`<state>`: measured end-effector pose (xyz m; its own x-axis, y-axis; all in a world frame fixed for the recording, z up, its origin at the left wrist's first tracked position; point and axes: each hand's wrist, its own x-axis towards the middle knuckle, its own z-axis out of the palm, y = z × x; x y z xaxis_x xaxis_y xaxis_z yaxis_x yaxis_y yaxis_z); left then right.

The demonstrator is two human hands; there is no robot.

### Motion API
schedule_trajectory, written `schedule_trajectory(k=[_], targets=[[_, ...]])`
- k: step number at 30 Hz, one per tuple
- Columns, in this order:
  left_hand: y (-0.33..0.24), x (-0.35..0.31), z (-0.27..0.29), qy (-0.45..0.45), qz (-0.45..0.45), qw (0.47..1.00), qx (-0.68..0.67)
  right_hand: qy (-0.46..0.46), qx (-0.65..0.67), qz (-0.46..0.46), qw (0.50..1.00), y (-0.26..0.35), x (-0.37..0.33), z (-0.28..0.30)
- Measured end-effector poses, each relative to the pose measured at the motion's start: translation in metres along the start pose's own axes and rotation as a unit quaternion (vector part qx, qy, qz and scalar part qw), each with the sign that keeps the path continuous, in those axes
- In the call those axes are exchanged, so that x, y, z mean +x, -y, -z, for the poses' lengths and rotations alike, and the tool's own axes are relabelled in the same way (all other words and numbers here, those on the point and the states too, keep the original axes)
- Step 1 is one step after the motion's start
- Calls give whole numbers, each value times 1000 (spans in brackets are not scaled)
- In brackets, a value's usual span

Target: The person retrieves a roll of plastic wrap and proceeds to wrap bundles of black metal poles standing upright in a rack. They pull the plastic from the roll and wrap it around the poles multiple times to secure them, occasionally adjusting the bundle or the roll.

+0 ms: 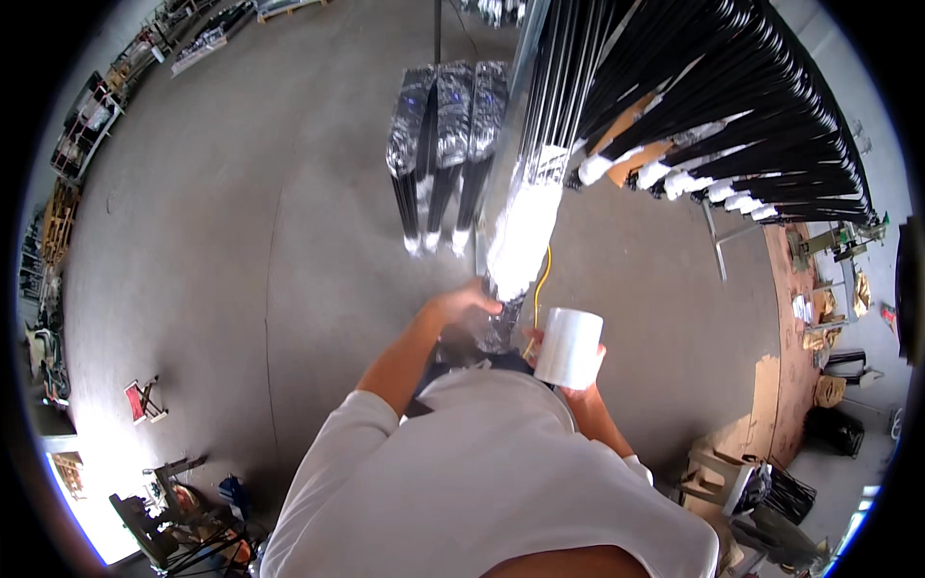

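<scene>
A long bundle of thin black rods (567, 87) stretches away in front of me. White wrapping (525, 226) covers its near part, bright with glare. My left hand (465, 302) grips the bundle's dark near end, thumb on top and its other fingers mostly hidden. To the right of that end, my right hand (585, 387) is closed around a large roll of clear stretch film (568, 347). The roll stands tilted and hides most of the fingers. Some dark, shiny film-covered material (496, 328) shows between my hands, close to my body.
Several film-wrapped bundles (453, 116) stand beyond the left hand. Many black rods with white-wrapped ends (713, 106) fill the upper right on a rack. A yellow cord (542, 275) runs near the roll. Machines and a folding stool (145, 401) stand around the grey floor (193, 241).
</scene>
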<state>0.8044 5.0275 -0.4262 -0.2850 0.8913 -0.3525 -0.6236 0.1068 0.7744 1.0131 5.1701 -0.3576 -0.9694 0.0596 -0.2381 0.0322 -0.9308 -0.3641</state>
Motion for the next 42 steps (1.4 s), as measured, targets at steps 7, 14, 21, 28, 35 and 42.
schedule_trajectory(k=[7, 14, 21, 28, 35, 42], targets=[[-16, -7, -11, 32, 1, 999, -4, 49, 66, 5, 997, -21, 9, -9], [-9, -7, -12, 36, -27, 998, -39, 102, -47, -22, 993, -19, 13, -38], [2, 1, -20, 29, -24, 998, -58, 212, -107, 14, 971, -7, 30, -73], [-13, -3, -35, 26, -6, 998, -60, 126, -128, 280, 943, 139, 18, -96], [-2, 4, -22, 48, -12, 997, -68, 35, -39, 208, 977, 42, 12, -40], [-8, 4, -23, 8, 30, 996, -78, 38, 129, 90, 987, -24, 43, 25]])
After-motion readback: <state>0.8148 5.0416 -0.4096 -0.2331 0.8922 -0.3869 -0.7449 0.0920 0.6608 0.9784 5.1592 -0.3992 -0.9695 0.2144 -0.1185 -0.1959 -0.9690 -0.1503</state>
